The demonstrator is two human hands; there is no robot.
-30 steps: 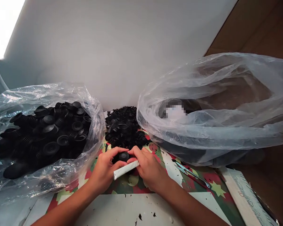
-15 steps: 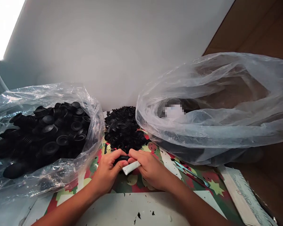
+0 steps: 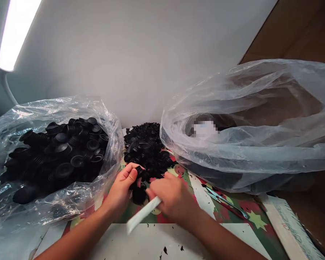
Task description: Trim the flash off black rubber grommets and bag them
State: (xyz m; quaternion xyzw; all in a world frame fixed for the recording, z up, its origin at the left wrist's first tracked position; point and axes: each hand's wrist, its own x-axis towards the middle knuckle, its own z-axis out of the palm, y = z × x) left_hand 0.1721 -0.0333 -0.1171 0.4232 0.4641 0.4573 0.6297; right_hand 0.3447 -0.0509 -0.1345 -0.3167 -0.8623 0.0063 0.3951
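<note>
A black ribbed rubber bellows (image 3: pixel 138 172) is pinched between the thumb and fingers of my left hand (image 3: pixel 122 187). My right hand (image 3: pixel 171 196) is closed around a flat white handle (image 3: pixel 144 213), whose long end sticks out toward the lower left. The other end of that tool is hidden in my fist. Between my hands, by my right fingertips, is a round black rubber piece (image 3: pixel 139 195); whether it is loose or joined to the bellows I cannot tell. A heap of black rubber parts and scraps (image 3: pixel 146 144) lies just beyond my hands.
To the left, a clear plastic bag (image 3: pixel 115 122) holds many black bellows (image 3: pixel 65 148). A larger clear bag (image 3: pixel 260 155) lines a cardboard box (image 3: pixel 308 29) at right. Scissors (image 3: pixel 224 202) lie beside it. Dark scraps dot the white sheet (image 3: pixel 141 242). A lamp (image 3: pixel 18 32) hangs upper left.
My hands have moved apart from being together on the black part. The white handle has swung down and left, and more of it shows. The view has shifted slightly.
</note>
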